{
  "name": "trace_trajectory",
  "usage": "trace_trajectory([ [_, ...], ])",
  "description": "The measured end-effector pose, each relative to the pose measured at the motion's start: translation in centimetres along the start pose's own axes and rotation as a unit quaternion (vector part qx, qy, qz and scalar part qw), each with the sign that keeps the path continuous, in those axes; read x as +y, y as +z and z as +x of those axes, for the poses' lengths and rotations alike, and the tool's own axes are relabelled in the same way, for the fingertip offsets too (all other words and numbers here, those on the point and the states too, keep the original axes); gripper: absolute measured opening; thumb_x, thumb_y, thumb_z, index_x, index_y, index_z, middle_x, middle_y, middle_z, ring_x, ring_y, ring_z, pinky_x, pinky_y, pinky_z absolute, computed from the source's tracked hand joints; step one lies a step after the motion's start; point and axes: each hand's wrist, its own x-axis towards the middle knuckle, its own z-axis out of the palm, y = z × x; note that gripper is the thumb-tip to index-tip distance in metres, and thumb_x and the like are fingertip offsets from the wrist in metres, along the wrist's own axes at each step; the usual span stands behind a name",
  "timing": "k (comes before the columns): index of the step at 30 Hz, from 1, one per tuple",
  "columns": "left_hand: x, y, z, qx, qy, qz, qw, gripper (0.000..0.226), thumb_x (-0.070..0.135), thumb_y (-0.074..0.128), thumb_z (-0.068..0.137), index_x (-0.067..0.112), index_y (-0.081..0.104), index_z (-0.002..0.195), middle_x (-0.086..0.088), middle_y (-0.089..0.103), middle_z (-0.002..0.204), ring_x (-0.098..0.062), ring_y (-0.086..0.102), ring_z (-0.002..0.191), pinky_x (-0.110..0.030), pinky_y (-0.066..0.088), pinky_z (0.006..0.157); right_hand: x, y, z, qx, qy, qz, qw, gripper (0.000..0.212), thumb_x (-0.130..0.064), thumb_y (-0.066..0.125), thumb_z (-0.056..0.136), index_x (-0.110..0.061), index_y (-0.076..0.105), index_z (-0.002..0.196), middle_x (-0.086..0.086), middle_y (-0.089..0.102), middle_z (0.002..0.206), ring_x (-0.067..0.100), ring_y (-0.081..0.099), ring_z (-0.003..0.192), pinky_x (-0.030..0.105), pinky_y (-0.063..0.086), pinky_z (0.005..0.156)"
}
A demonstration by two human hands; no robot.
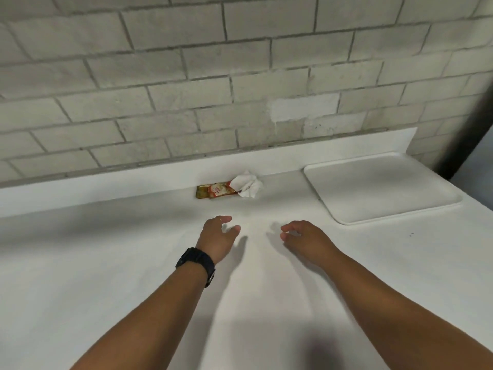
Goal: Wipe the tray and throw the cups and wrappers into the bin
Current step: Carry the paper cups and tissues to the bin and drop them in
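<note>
A white tray [381, 188] lies flat at the far right of the white counter [106, 263], with nothing on it. A brown and red wrapper [214, 191] lies against the counter's back lip, and a crumpled white tissue [248, 186] touches its right end. My left hand [217, 236], with a black watch on the wrist, hovers over the counter just in front of the wrapper, fingers apart and holding nothing. My right hand [304, 237] is beside it to the right, fingers loosely curled and apart, also holding nothing. No cups and no bin are in view.
A grey brick wall [240, 76] rises behind the counter's raised back lip. The counter ends at the right just past the tray, where a dark gap [469, 145] shows.
</note>
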Motion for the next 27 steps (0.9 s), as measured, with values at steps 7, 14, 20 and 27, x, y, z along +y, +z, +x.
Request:
trace_trajectory([
  [7, -2.0, -1.9, 7.2, 0.026, -0.008, 0.043, 0.999, 0.046, 0.038, 0.058, 0.089, 0.021, 0.052, 0.131, -0.005, 0.041, 0.143, -0.023, 0.047, 0.126, -0.035, 0.038, 0.106, -1.6, 1.6, 5.0, -0.01, -0.003, -0.039, 0.999, 0.026, -0.034, 0.065, 0.086, -0.025, 0.067, 0.111, -0.008, 0.059, 0.117, 0.004, 0.057, 0.103, 0.019, 0.037, 0.084],
  [14, -2.8, -2.9, 16.3, -0.001, 0.06, 0.266, 0.962, 0.06, 0.044, 0.051, 0.092, 0.026, 0.033, 0.146, -0.002, 0.019, 0.158, -0.027, 0.016, 0.145, -0.04, 0.021, 0.118, -2.8, 3.0, 10.5, 0.01, -0.033, -0.051, 0.998, 0.025, -0.031, 0.069, 0.084, -0.026, 0.067, 0.109, -0.01, 0.059, 0.115, 0.007, 0.06, 0.111, 0.02, 0.041, 0.091],
  [20, -3.7, -3.4, 20.1, -0.039, 0.11, 0.348, 0.93, 0.054, 0.047, 0.049, 0.093, 0.031, 0.038, 0.144, -0.004, 0.033, 0.153, -0.026, 0.028, 0.141, -0.038, 0.023, 0.116, -5.1, 4.4, 15.6, 0.028, -0.118, -0.177, 0.977, 0.051, -0.032, 0.063, 0.086, -0.027, 0.053, 0.135, 0.002, 0.045, 0.145, 0.024, 0.043, 0.132, 0.032, 0.035, 0.109],
  [27, -3.3, -4.1, 19.3, -0.029, 0.145, 0.398, 0.906, 0.042, 0.043, 0.045, 0.096, 0.031, 0.05, 0.136, -0.005, 0.057, 0.126, -0.027, 0.053, 0.114, -0.034, 0.043, 0.094, -5.1, 6.5, 18.2, 0.014, -0.14, -0.258, 0.956, 0.03, -0.037, 0.052, 0.09, -0.033, 0.063, 0.118, -0.005, 0.057, 0.132, 0.025, 0.051, 0.122, 0.032, 0.046, 0.093],
])
